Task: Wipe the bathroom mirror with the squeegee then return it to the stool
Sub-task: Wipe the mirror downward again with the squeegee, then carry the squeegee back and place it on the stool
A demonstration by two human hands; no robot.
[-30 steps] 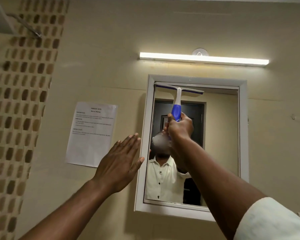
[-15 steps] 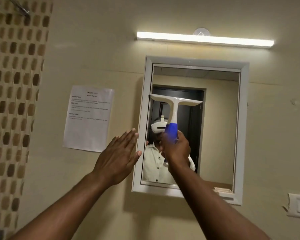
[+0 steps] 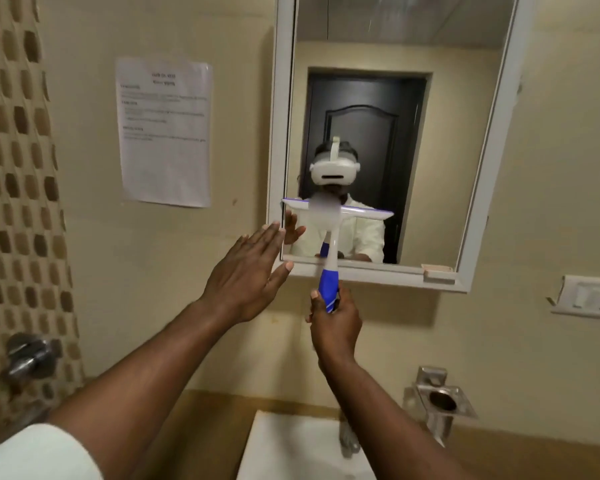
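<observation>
A white-framed mirror (image 3: pixel 471 174) hangs on the beige wall. A white squeegee with a blue grip (image 3: pixel 333 244) stands upright against the mirror's lower left part, its blade roughly level just above the bottom frame. My right hand (image 3: pixel 333 323) is closed around the blue grip below the frame. Beside the mirror's lower left corner, my left hand (image 3: pixel 246 275) is held flat with fingers spread and nothing in it. The stool is out of view.
A printed sheet (image 3: pixel 165 133) is taped to the wall left of the mirror. Below are a white basin (image 3: pixel 291 452) with a tap (image 3: pixel 349 439), a steel holder (image 3: pixel 442 403) at right, and a switch plate (image 3: pixel 589 299). A valve (image 3: pixel 28 355) sits on the tiled strip at left.
My right hand has drawn the squeegee down the mirror from its top edge to near the bottom. The view has tilted downward. My left hand has stayed beside the frame.
</observation>
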